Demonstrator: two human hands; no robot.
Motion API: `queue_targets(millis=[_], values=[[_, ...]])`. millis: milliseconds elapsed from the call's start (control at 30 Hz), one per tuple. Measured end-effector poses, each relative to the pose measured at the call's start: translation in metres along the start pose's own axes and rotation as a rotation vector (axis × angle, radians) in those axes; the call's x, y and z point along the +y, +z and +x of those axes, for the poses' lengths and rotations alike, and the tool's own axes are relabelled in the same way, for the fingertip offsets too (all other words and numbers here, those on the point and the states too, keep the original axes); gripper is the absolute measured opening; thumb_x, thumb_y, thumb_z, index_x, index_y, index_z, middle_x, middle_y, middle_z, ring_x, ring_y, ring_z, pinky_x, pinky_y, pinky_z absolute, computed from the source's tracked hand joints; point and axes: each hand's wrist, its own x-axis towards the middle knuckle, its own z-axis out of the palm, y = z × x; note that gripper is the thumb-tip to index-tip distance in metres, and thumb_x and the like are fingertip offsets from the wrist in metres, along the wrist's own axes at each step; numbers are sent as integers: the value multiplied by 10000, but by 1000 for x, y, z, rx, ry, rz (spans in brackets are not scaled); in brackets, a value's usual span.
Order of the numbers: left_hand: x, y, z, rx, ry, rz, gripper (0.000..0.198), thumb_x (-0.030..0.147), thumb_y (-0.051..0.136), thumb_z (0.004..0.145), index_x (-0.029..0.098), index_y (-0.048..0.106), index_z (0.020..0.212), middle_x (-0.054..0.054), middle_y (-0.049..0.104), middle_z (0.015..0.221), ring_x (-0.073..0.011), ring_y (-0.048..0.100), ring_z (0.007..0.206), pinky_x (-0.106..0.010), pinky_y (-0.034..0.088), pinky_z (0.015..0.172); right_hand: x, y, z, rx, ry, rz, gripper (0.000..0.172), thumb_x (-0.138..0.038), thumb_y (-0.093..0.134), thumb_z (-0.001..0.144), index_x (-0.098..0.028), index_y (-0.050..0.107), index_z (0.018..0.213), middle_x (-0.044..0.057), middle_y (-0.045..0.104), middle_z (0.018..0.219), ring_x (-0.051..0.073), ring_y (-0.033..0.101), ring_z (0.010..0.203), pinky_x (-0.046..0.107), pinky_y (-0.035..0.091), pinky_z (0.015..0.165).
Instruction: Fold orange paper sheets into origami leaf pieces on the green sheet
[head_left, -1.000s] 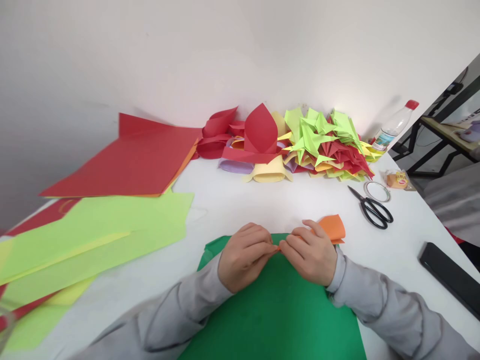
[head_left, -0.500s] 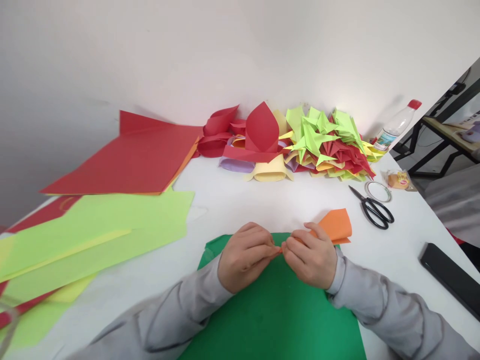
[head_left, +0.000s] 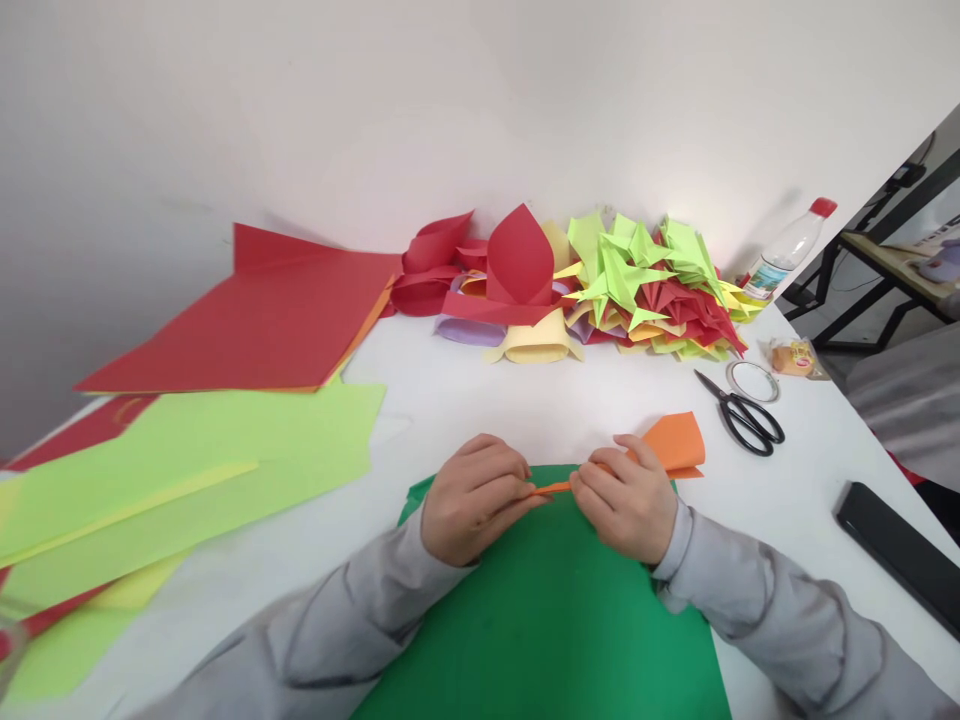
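Note:
An orange folded paper (head_left: pixel 677 444) is stretched between both hands above a green sheet (head_left: pixel 559 610). Its narrow pointed end is pinched by my left hand (head_left: pixel 478 497), thumb and forefinger closed together. My right hand (head_left: pixel 625 497) grips the same paper farther along, fingers closed around its middle. A thin orange strip shows between the hands, while the wider folded part sticks out beyond my right hand. Part of the paper is hidden under the right fingers.
Red sheets (head_left: pixel 255 320) and lime-green sheets (head_left: pixel 285 430) lie at left. Folded red paper shapes (head_left: pixel 523 255) and lime-green pointed pieces (head_left: pixel 619 275) pile along the wall. Black scissors (head_left: pixel 750 418), a tape roll (head_left: pixel 752 381), a plastic bottle (head_left: pixel 784 250) and a black case (head_left: pixel 900 550) are at right.
My left hand has slid left, away from my right hand, so more of the narrow orange strip shows between them. My right hand has stayed nearly in place.

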Motion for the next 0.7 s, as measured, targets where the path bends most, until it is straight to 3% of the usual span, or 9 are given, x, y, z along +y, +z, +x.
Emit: queue_targets(millis=[267, 400, 700], values=[[2, 0, 2, -38, 22, 59, 211, 118, 568, 880, 174, 495, 689, 24, 621, 627, -105, 657, 681, -281, 485, 720, 1, 2, -2, -22, -1, -5, 196, -111, 496, 898, -187, 586, 741, -20, 617, 678, 130, 530, 741, 362, 367, 891], [3, 4, 2, -25, 45, 105, 32, 145, 584, 869, 173, 571, 863, -22, 685, 743, -140, 661, 734, -309, 486, 701, -1, 2, -1, -15, -12, -4, 190, -118, 513, 886, -186, 576, 720, -17, 599, 665, 138, 532, 741, 373, 375, 896], [13, 5, 7, -40, 63, 128, 171, 50, 450, 873, 189, 549, 893, 0, 699, 711, -109, 651, 650, -319, 473, 755, -5, 1, 1, 19, -33, 24, 206, -105, 516, 856, -180, 584, 677, -12, 602, 646, 149, 532, 718, 381, 402, 875]])
